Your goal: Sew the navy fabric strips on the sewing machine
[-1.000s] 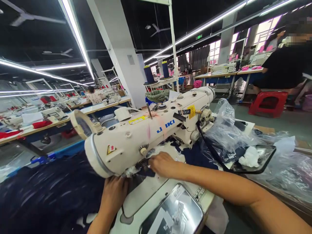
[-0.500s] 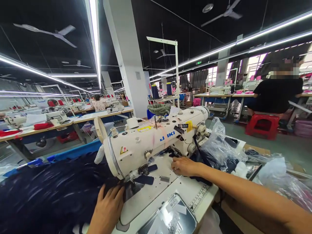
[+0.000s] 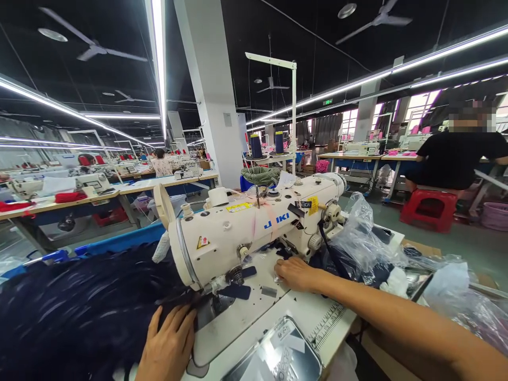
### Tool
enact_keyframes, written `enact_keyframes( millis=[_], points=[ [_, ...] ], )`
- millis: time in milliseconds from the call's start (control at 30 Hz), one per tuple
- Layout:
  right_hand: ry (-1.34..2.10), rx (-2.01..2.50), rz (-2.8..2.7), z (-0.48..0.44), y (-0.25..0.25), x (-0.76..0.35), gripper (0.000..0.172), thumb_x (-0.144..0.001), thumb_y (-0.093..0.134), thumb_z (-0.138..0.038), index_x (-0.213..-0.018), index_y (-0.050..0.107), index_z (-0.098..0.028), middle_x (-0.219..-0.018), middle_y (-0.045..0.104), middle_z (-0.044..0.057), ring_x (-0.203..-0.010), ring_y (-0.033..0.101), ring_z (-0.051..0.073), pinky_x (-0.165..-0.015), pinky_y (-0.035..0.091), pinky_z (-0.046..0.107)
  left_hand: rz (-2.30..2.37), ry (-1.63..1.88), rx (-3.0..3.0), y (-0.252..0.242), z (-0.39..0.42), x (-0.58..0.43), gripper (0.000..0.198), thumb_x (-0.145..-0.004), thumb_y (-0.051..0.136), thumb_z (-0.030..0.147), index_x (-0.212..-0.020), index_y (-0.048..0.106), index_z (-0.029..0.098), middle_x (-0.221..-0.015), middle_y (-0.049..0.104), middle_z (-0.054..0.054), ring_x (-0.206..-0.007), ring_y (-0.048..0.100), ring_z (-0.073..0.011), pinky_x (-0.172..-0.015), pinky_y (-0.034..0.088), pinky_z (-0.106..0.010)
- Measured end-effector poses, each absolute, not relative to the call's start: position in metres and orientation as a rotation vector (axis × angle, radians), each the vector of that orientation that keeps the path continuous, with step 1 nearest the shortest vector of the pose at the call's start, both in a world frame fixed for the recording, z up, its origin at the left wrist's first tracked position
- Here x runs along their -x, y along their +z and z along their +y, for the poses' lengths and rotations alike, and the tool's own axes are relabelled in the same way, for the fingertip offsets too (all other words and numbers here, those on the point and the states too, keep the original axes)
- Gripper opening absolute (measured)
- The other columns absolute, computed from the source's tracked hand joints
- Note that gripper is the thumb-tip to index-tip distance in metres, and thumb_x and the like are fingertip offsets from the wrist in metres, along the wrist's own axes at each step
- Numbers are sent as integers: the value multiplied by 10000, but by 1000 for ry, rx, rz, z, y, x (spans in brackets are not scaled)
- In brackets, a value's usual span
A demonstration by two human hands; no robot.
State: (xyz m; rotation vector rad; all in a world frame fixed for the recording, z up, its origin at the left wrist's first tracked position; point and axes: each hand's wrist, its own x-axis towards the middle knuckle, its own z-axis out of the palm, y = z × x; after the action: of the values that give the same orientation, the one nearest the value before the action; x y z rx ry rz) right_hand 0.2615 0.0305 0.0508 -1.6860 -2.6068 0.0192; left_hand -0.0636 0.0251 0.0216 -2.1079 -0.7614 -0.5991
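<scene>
Navy fabric (image 3: 91, 301): one heap, apparently | patches (image 3: 236, 292): two | navy cones (image 3: 256, 147): two

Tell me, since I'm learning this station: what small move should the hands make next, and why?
Probably slide the right hand leftward to the larger navy piece: it lies on the machine bed near that hand, while the left hand rests on the dark fabric. Whether the right hand holds anything is unclear.

Navy fabric (image 3: 87, 312) (rumpled) lies heaped beside the sewing machine (image 3: 222, 238).
</scene>
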Motion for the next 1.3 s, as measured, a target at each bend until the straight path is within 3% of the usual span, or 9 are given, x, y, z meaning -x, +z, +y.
enact_keyframes(
  millis=[167, 300, 533, 733, 833, 933, 1100, 1233, 1300],
  points=[
    [174, 1593, -2558, -2, 74, -250, 133, -789, 436, -90, -870, 526, -143, -842, 593, 43, -712, 544, 138, -602, 350, 216, -858, -628, 2154, 20, 20, 60, 323, -840, 311, 160, -835, 634, 147, -831, 665, -101, -804, 609, -244, -853, 354, -462],
    [578, 1306, -2616, -37, 88, -233, 95, -748, 491, -99, -797, 526, -173, -730, 567, -16, -648, 507, 110, -579, 340, 189, -1014, -581, 2258, 16, 16, 57, 320, -846, 306, 167, -879, 624, 154, -899, 662, -112, -867, 599, -245, -886, 352, -486],
    [595, 1185, -2709, -63, 74, -213, 202, -747, 509, -186, -942, 559, -190, -904, 586, 46, -817, 550, 194, -752, 408, 288, -1370, -516, 2429, 32, -3, 47, 328, -811, 315, 125, -921, 624, 127, -1009, 629, -165, -997, 553, -293, -946, 312, -561],
    [728, 1040, -2401, -59, 36, -180, 238, -769, 464, -315, -934, 620, -243, -962, 635, 57, -890, 593, 221, -767, 470, 258, -1369, -329, 2399, 16, -71, 25, 297, -777, 452, 225, -1018, 611, 300, -1152, 588, -1, -1089, 511, -222, -983, 381, -390],
    [756, 959, -2369, -53, 23, -157, 276, -792, 433, -360, -948, 627, -240, -1020, 628, 62, -951, 580, 230, -791, 476, 261, -1218, -525, 2436, -1, -105, 35, 381, -822, 411, 163, -1025, 581, 437, -1013, 649, 84, -900, 622, -197, -930, 435, -404],
    [742, 893, -2393, -49, 22, -133, 289, -836, 386, -346, -970, 612, -227, -1034, 614, 65, -976, 562, 215, -827, 458, 272, -1003, -575, 2390, 19, -128, 82, 316, -833, 425, 154, -1014, 608, 338, -943, 679, 39, -822, 646, -172, -797, 521, -311],
    [691, 716, -2469, -39, 40, -78, 333, -857, 382, -306, -1131, 536, -197, -1097, 581, 94, -1027, 525, 209, -891, 413, 331, -1323, -713, 1989, 96, -128, 167, 266, -828, 409, 172, -1027, 585, 185, -1042, 628, -87, -948, 577, -217, -786, 490, -373],
    [269, 335, -2634, -24, 60, -19, 543, -784, 515, -342, -1241, 440, -59, -1205, 506, 191, -1154, 420, 271, -1012, 246, 448, -1557, -507, 2035, 114, -109, 164, 259, -858, 364, 199, -900, 618, 170, -956, 643, -79, -853, 561, -213, -723, 457, -374],
    [40, 272, -2736, -22, 60, 12, 616, -715, 596, -442, -1130, 521, 7, -1102, 558, 241, -1098, 462, 327, -1003, 221, 498, -1631, -304, 2076, 110, -102, 155, 298, -864, 340, 196, -785, 627, 177, -862, 655, -73, -795, 551, -221, -687, 421, -388]
  ],
)
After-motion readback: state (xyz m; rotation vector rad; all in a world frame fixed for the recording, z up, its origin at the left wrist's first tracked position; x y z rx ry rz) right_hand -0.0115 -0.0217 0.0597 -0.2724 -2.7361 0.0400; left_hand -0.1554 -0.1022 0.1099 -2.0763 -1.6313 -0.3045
